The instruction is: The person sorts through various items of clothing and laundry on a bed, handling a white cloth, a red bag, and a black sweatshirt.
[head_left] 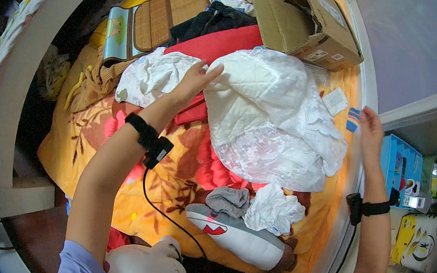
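Observation:
A large white cloth-like piece (252, 102), quilted at its upper left and thin and crinkled lower down, lies spread on the bed. My left hand (200, 81) is over its upper left edge, fingers apart, with nothing visibly gripped. To the right, above the bed's edge, my right hand (371, 132) has its fingers bent at a small blue, orange and white striped piece (353, 119), which appears held at the fingertips. Left of the white piece is a crumpled white printed cloth (154, 76), beside a red cloth (219, 44). Both wrists carry black straps with small devices.
An opened cardboard box (320, 32) stands at the far right. Brown woven mats (154, 20) and a tan knit garment (94, 88) lie left. Nearer are a grey sock-like cloth (228, 200), a white crumpled cloth (274, 209) and a plush cushion (239, 240). A blue organizer (393, 150) stands right.

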`<state>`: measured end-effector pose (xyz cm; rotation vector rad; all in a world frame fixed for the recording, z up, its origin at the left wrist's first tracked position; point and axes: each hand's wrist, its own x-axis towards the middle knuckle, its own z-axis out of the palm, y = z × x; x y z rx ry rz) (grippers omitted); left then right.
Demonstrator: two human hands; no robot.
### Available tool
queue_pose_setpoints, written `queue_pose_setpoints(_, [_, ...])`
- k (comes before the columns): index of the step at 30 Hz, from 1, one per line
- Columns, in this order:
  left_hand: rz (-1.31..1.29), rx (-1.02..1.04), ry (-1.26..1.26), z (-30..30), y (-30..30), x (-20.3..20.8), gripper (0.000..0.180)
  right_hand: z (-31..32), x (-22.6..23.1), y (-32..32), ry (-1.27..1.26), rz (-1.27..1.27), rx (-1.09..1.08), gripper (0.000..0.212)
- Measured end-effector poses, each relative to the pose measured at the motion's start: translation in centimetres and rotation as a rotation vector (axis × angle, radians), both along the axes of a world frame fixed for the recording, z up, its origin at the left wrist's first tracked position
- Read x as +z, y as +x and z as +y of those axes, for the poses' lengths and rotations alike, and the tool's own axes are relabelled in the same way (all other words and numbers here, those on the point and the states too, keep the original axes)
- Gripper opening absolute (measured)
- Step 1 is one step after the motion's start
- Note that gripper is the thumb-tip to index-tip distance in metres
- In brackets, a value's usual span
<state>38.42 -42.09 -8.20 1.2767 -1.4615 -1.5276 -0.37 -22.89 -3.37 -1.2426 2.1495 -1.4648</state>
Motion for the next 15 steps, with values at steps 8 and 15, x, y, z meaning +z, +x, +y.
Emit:
queue_pose_setpoints(8, [-0.025,-0.219,0.059,0.7,0.6,-2.9,0.051,0.1,-8.8,2.8,0.368,0.130,0.116,0.093])
queue_pose_setpoints(15, [0.212,-0.095,0.267,1.4,-0.8,-0.6,0.053,-2.7,-12.0,3.0,0.433,0.448,0.147,0.050])
